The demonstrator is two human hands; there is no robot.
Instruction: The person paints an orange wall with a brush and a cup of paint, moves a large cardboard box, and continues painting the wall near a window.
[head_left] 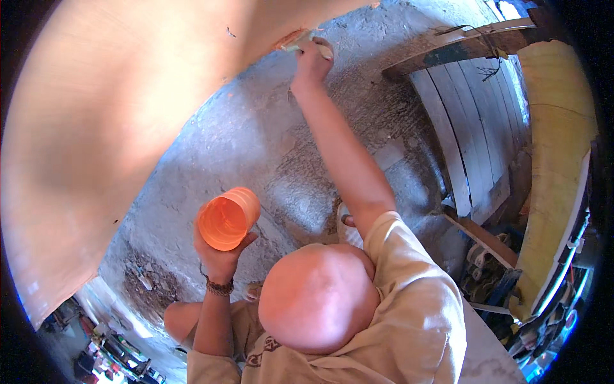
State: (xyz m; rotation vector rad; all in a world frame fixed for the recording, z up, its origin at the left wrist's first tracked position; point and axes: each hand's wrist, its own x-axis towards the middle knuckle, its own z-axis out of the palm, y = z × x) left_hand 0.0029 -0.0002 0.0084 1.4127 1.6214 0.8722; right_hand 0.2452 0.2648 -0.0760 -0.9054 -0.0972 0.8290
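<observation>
My left hand [220,261] is wrapped round an orange plastic cup [244,203] with a ribbed side. The cup is tilted, its mouth facing up toward me; inside, it looks orange, and I cannot tell if it holds liquid. Reaching far forward, my right hand [312,64] grips a pale flat tool [295,43], perhaps a brush or scraper. The tool's end is at the edge of a large smooth tan panel [115,115], beside a rough reddish-brown patch [286,40]. My fingers cover most of its handle.
Below lies a rough grey concrete floor [249,128] with rubble [150,285] at the left. To the right are grey boards [470,128], a wooden beam [460,51] and a yellowish curved panel [556,141]. Mixed clutter [121,355] fills the lower left.
</observation>
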